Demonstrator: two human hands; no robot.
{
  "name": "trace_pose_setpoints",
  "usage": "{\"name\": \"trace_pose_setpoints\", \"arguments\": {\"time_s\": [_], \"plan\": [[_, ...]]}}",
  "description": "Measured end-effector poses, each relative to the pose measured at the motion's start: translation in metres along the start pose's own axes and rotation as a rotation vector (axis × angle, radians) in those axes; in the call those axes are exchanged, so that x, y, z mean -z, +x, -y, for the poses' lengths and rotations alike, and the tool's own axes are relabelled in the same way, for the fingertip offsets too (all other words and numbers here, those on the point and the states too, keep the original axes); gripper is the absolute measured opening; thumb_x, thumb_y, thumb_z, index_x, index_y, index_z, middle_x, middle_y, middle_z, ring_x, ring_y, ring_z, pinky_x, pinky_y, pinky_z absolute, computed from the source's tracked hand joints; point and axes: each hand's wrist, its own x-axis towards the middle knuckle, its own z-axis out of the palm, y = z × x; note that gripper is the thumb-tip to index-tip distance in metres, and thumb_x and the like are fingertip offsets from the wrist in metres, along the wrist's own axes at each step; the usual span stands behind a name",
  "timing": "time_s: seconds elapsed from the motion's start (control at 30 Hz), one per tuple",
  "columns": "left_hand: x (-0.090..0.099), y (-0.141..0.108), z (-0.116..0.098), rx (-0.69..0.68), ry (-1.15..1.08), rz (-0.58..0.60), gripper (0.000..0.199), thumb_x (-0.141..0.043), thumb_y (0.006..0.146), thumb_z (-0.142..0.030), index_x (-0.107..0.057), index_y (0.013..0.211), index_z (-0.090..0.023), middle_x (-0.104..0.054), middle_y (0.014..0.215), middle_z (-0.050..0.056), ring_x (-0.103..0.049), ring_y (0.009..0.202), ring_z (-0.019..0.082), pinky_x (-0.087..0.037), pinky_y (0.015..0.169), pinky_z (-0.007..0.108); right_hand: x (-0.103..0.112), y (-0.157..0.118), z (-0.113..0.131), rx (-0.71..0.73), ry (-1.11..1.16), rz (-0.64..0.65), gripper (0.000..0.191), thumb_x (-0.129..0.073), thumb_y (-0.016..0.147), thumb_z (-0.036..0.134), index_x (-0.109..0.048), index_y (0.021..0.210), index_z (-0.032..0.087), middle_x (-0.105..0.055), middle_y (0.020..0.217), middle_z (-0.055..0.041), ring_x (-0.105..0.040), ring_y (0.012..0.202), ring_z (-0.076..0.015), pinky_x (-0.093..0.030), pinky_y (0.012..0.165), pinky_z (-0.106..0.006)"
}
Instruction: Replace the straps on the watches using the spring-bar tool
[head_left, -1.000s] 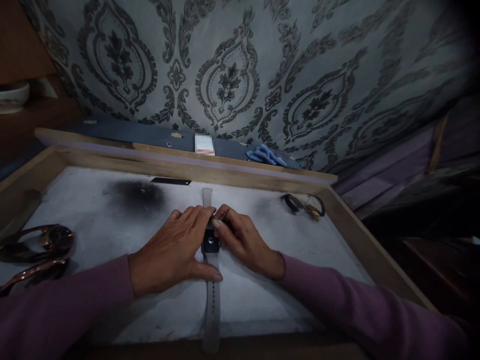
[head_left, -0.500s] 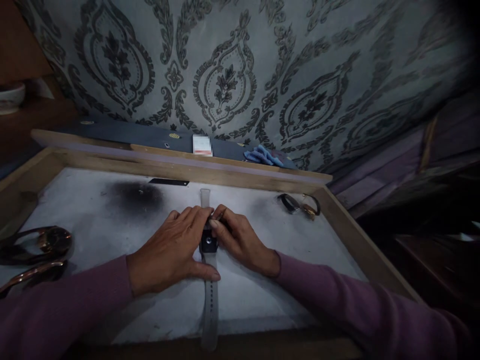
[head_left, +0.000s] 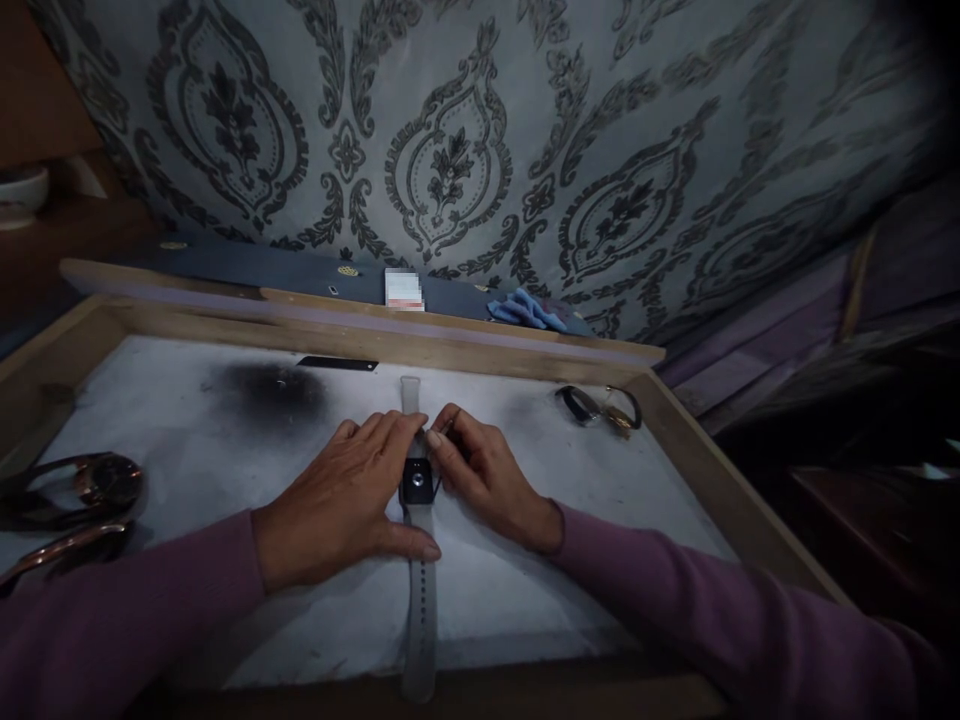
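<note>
A smartwatch (head_left: 418,484) with a black body lies face-on in the tray, its pale translucent strap (head_left: 420,620) stretched out towards me and away. My left hand (head_left: 349,500) holds it down from the left, thumb across the lower strap and fingers at the upper end of the body. On the right, my right hand (head_left: 484,475) pinches a thin, dark tool (head_left: 448,425) beside the watch's upper right edge. The tool's exact kind is too small to make out, and its tip is partly hidden by the fingers.
A shallow wooden-rimmed tray (head_left: 450,340) surrounds the work. Inside lie a black blade-like strip (head_left: 339,364), a wristwatch (head_left: 111,481) and a curved copper-coloured piece (head_left: 67,548) at left, and another watch (head_left: 619,420) at right. Beyond the rim are a small box (head_left: 403,288) and a blue cloth (head_left: 527,309).
My right hand has shifted slightly right, away from the watch, and more of the thin tool and the watch's body shows. My left hand stays in place.
</note>
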Motion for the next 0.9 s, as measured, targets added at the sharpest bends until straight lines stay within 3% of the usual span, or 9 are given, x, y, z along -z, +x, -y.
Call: {"name": "trace_pose_setpoints", "arguments": {"time_s": [0.67, 0.9], "plan": [[0.0013, 0.0016, -0.0005, -0.006, 0.011, 0.022, 0.083, -0.078, 0.070, -0.050, -0.034, 0.134, -0.018, -0.054, 0.127, 0.012, -0.050, 0.114, 0.031, -0.041, 0.091, 0.044, -0.0023, 0.0017, -0.0026, -0.033, 0.165, 0.047, 0.019, -0.047, 0.096, 0.033, -0.045, 0.083, 0.019, -0.050, 0.064, 0.0045, -0.045, 0.050, -0.0083, -0.039, 0.050, -0.021], [-0.0016, 0.0001, 0.0022, -0.030, -0.029, -0.036, 0.079, -0.076, 0.072, -0.049, -0.036, 0.133, -0.021, -0.057, 0.121, 0.008, -0.053, 0.109, 0.030, -0.041, 0.087, 0.041, -0.0040, 0.0011, -0.0059, 0.005, 0.178, 0.040, 0.021, -0.048, 0.097, 0.034, -0.046, 0.082, 0.019, -0.051, 0.065, 0.0041, -0.045, 0.050, -0.0076, -0.039, 0.049, -0.021]]}}
